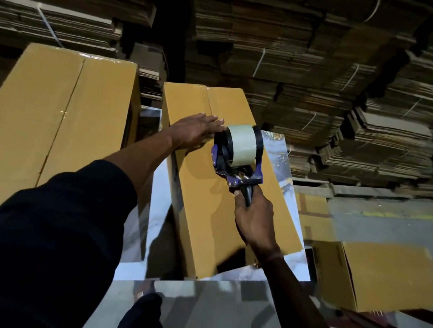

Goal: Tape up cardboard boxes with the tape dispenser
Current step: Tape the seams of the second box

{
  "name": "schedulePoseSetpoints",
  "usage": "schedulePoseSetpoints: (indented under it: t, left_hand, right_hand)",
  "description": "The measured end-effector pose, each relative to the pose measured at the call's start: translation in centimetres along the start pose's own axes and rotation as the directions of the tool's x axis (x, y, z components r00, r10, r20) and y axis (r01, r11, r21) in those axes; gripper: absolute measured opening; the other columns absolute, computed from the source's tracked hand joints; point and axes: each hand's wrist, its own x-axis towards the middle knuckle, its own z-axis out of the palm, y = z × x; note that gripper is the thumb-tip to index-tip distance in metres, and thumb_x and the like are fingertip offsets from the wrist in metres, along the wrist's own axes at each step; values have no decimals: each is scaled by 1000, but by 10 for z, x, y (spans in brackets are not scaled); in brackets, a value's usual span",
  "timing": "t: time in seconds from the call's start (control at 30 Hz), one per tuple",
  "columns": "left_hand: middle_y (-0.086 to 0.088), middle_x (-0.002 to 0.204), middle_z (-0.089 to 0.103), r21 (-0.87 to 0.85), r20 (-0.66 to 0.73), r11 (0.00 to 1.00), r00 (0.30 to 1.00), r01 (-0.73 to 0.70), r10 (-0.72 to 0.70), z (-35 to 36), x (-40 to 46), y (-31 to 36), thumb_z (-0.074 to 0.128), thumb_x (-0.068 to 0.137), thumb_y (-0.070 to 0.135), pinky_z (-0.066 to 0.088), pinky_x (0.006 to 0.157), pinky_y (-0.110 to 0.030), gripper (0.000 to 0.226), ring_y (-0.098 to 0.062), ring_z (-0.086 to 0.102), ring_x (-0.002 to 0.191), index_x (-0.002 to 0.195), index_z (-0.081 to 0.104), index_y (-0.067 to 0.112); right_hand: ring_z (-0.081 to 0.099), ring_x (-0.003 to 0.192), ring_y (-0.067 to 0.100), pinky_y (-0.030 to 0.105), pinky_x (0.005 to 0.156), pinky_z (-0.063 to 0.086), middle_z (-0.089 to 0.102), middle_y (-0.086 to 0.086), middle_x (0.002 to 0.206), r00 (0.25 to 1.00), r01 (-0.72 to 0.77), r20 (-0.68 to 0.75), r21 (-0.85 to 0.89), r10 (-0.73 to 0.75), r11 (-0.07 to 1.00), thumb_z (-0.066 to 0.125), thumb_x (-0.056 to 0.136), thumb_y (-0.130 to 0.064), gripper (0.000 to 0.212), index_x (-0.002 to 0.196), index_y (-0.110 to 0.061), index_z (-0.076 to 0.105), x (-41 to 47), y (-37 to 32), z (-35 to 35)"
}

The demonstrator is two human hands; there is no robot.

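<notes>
Head view: The box [223,190] being taped lies at frame centre on a white marbled worktop [137,235], its long top face running from lower centre to upper centre. The left hand [194,131] rests flat on the box top, fingers straight, grip open. The right hand [255,218] has its grip closed around the handle of the tape dispenser [239,158], held at the box top. A second box [53,114] stands at left. Flattened cardboard stacks [321,68] fill the upper frame.
</notes>
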Motion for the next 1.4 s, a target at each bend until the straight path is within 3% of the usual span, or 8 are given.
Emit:
schedulePoseSetpoints:
  t: [0.17,0.43,0.57,0.7,0.97,1.17,1.33,1.4]
  left_hand:
    - [-1,172,21,8,-11,1000,1000,25,-25,-6,-3,17,36,113,22,7,129,-40,47,-21,13,160,160,36,22]
    - [-2,169,30,31,-20,981,981,-190,191,28,-37,50,55,99,12,12,131,-46,58,-20,22,158,155,45,23]
    - [-1,166,37,18,-62,986,984,-164,164,30,-45,58,57,100,9,12,131,-42,54,-20,33,153,151,50,21]
    - [-2,165,40,7,-75,988,985,-153,153,26,-47,60,59,99,9,12,131,-43,48,-20,33,153,146,56,19]
    - [6,172,19,25,51,994,993,-108,107,25,-44,62,32,113,38,6,131,-41,50,-15,10,160,162,34,26]
    - [0,172,22,57,11,992,993,-115,114,35,-62,95,41,111,28,7,130,-45,49,-23,14,160,160,37,24]
    - [-5,168,32,38,-32,981,981,-191,192,50,-81,111,47,107,17,13,130,-47,48,-22,20,159,155,44,18]
    - [-4,167,33,32,-35,985,984,-171,172,45,-76,105,47,108,17,11,131,-45,47,-21,20,158,155,45,19]
  right_hand:
    - [67,86,34,29,63,34,73,9,91,999,43,-16,-22,-44,999,60,101,-25,29,127,-11,59,-34,23,-9]
    - [67,86,30,30,66,42,72,5,92,999,25,-21,23,-24,999,58,101,-25,28,128,-16,58,-42,24,-8]
    - [67,88,31,34,69,49,72,8,95,1000,-2,-10,5,2,1000,57,101,-27,33,131,-15,57,-43,23,-8]
    - [66,85,30,29,66,41,71,9,94,1000,-22,11,-7,22,1000,58,102,-27,30,128,-12,58,-46,20,-12]
    - [63,73,21,27,60,42,71,0,86,998,58,10,3,-58,998,57,102,-28,25,126,-19,60,-100,48,-33]
    - [67,87,23,22,67,41,74,2,100,996,79,-39,65,-76,995,57,100,-24,31,129,-14,58,-122,57,-32]
    - [61,84,6,7,67,40,72,-1,101,999,40,-25,96,-37,995,59,101,-15,22,123,-12,59,-121,52,-28]
    - [64,87,13,16,71,44,72,1,102,999,33,-34,93,-30,995,59,101,-16,24,125,-13,57,-113,49,-24]
